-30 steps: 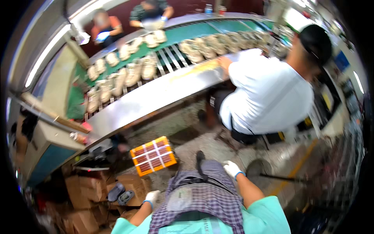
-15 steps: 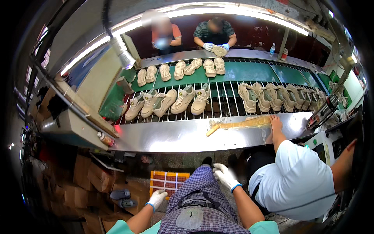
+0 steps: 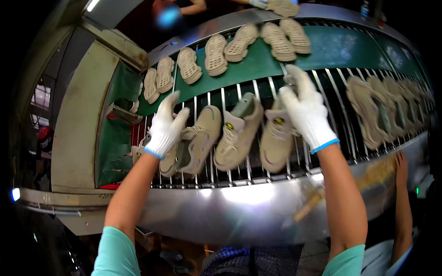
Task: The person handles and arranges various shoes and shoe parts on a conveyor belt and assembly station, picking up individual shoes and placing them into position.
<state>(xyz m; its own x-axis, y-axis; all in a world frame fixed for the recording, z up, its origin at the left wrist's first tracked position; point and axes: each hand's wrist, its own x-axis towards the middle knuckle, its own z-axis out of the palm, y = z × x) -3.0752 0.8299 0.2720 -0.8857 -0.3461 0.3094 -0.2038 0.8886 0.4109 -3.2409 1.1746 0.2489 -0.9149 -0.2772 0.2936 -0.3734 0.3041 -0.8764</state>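
Observation:
Both my hands wear white gloves with blue cuffs and reach over a rack of metal rods. My left hand (image 3: 168,126) is open, thumb apart from the fingers, above the beige sneakers at the left end of the row; it hides part of them. A tilted beige sneaker (image 3: 207,133) lies just right of it. My right hand (image 3: 306,108) is open at the heel of another beige sneaker (image 3: 276,145); whether it touches the heel I cannot tell. Between my hands stands a further sneaker (image 3: 239,138) with a green-grey lining.
Beyond the rods, several beige soles (image 3: 215,55) lie on a green belt (image 3: 331,46). More sneakers (image 3: 368,112) stand on the right. A metal ledge (image 3: 207,207) runs along the near side, with a co-worker's hand (image 3: 401,170) at its right. Two people work across the line.
My hands have risen from beside my lap to over the sneakers on the rods. The view has moved closer to the line. Across it, a person still holds a sole.

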